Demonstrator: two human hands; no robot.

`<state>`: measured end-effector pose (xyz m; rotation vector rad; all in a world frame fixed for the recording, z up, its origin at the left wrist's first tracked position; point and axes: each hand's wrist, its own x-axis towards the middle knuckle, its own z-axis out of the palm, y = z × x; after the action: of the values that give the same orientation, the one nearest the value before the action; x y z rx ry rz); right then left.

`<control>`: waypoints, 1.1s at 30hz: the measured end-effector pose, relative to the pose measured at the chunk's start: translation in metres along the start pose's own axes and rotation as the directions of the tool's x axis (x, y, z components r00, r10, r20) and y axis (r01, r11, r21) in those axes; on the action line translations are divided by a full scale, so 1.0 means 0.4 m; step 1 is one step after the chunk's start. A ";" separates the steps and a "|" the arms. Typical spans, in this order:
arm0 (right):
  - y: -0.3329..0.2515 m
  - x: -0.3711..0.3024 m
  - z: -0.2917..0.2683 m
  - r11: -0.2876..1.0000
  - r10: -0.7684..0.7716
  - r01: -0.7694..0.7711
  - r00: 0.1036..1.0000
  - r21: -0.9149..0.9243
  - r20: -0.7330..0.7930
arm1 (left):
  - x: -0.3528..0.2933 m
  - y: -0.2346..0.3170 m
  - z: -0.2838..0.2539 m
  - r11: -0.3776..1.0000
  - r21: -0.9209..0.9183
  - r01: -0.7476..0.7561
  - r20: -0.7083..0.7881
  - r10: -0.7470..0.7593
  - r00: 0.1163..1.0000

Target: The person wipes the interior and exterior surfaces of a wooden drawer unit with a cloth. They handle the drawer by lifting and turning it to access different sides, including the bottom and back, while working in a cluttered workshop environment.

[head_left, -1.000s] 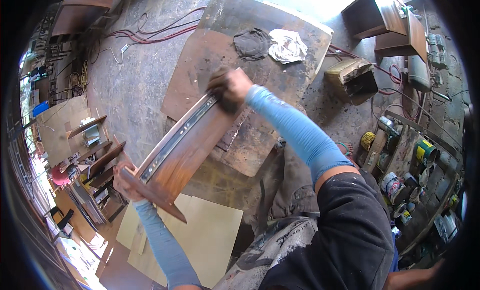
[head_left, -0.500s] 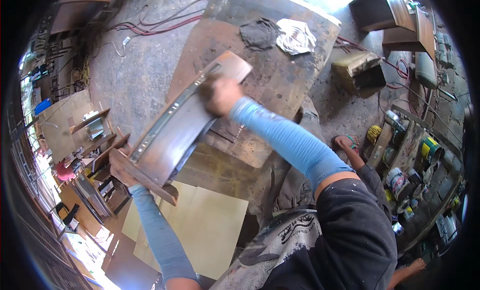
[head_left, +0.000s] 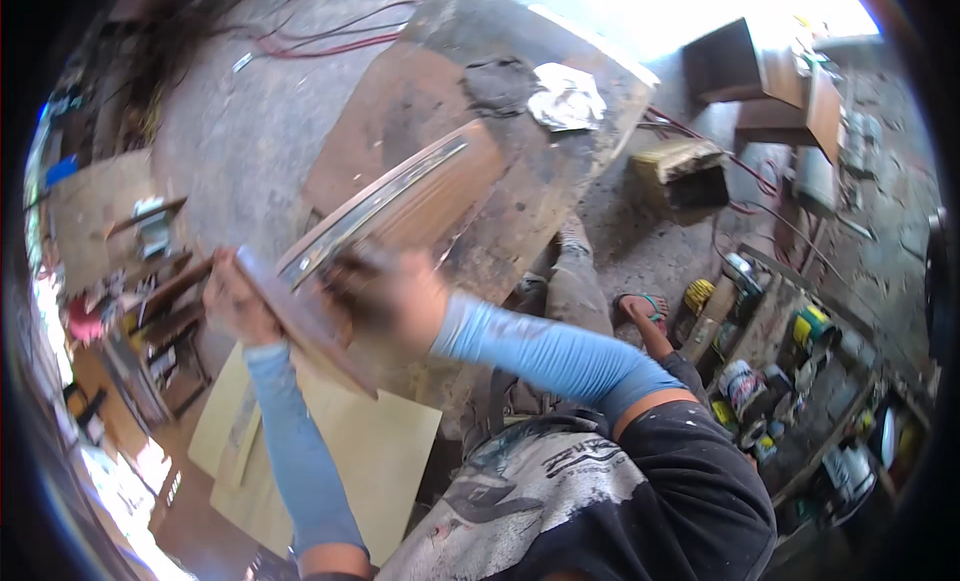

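Note:
A brown wooden drawer point(head_left: 440, 191) lies tilted over the worktable, with a metal slide rail point(head_left: 375, 206) running along its side. Its front board point(head_left: 305, 326) faces me. My left hand point(head_left: 238, 299) grips that board by its left end, fingers wrapped round the edge. Smeared by motion, my right hand point(head_left: 405, 301) is closed on a dark, wadded rag point(head_left: 345, 278) against the drawer's side, close to the front board. The rag's exact shape is blurred.
The stained worktable point(head_left: 400, 111) bears a dark cloth point(head_left: 498, 86) and a white cloth point(head_left: 567, 98). Pale boards point(head_left: 370, 451) lie below my left arm. To the right are a boxy can point(head_left: 680, 181), a crate of paint cans point(head_left: 740, 386) and another person's sandalled foot point(head_left: 640, 306).
My right hand has slid the rag along the drawer's side, from near the far end back toward the front board. The drawer has tilted, and the whole view has shifted somewhat.

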<state>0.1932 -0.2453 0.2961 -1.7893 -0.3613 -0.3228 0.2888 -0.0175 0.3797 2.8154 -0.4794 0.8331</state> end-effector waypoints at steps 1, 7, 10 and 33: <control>0.064 -0.020 -0.007 0.995 -0.087 0.088 0.995 0.036 -0.048 | 0.019 0.040 0.009 0.966 -0.161 0.204 0.051 -0.198 0.979; 0.260 -0.086 -0.141 0.744 0.667 -0.641 0.698 0.189 -0.261 | 0.064 0.048 0.009 0.747 -0.381 0.544 0.259 -0.479 0.839; 0.049 0.015 -0.124 0.716 0.618 -0.488 0.776 0.500 -0.128 | 0.064 0.087 -0.013 0.740 -0.431 0.517 0.205 -0.478 0.854; 0.011 -0.284 0.107 0.459 0.579 -0.688 0.712 0.563 0.397 | -0.165 -0.375 -0.050 0.434 -0.710 0.555 0.539 -0.172 0.824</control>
<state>0.0926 -0.2130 0.2360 -1.0750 0.1263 0.4647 0.2789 0.1447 0.3498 1.9533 -0.1785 -0.1247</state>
